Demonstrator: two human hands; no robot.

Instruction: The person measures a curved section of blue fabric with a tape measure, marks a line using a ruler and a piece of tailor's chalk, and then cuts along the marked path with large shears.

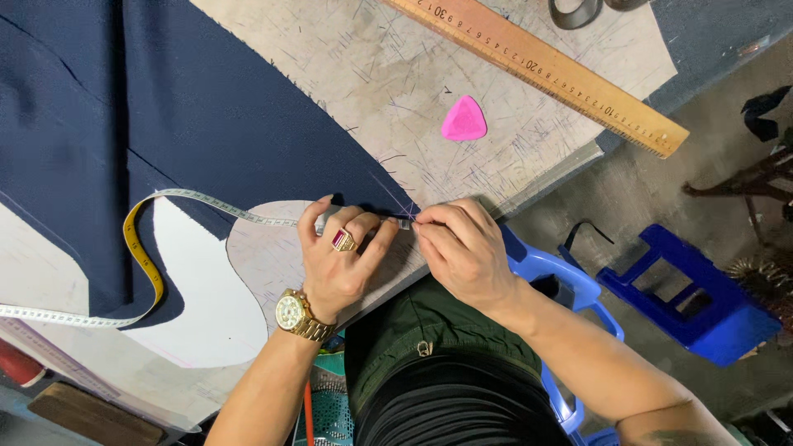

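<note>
A white and yellow measuring tape [198, 198] runs along the curved cut edge of a dark navy cloth [149, 107] on the worktable. My left hand [339, 260], with a ring and a gold watch, presses the tape flat against the cloth's edge. My right hand [462, 248] pinches the metal end of the tape at the cloth's pointed corner near the table's edge. A pale card pattern piece [264, 256] lies under my left hand.
A pink triangular tailor's chalk [464, 120] lies on the scratched tabletop [396, 74]. A long wooden ruler [545, 70] crosses the top, with scissor handles [578, 10] beyond it. Blue plastic stools [694, 297] stand on the floor to the right.
</note>
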